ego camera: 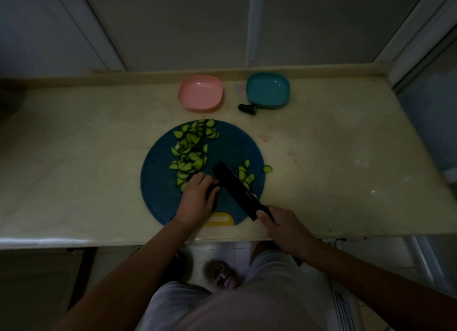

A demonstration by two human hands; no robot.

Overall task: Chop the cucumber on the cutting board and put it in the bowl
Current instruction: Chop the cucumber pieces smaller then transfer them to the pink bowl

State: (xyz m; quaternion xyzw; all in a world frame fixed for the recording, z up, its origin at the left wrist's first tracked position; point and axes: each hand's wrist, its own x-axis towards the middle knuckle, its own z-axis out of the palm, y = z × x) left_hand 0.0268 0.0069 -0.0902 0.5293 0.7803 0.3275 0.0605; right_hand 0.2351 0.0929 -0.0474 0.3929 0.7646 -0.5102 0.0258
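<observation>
A round blue cutting board (230,145) lies on the counter with several half-moon cucumber slices (191,147) heaped on its left half and a few more slices (244,173) right of the blade. My left hand (197,199) presses down on a dark cucumber piece (213,190) that it mostly hides. My right hand (284,229) grips the handle of a black cleaver (235,186), whose blade rests against my left fingers. A pink bowl (200,93) and a blue bowl (267,89) stand empty behind the board.
A cut-off cucumber end (247,107) lies on the counter in front of the blue bowl. One slice (267,168) sits at the board's right rim. The counter's front edge (99,240) runs just below the board's yellow handle (220,219). A wall stands behind.
</observation>
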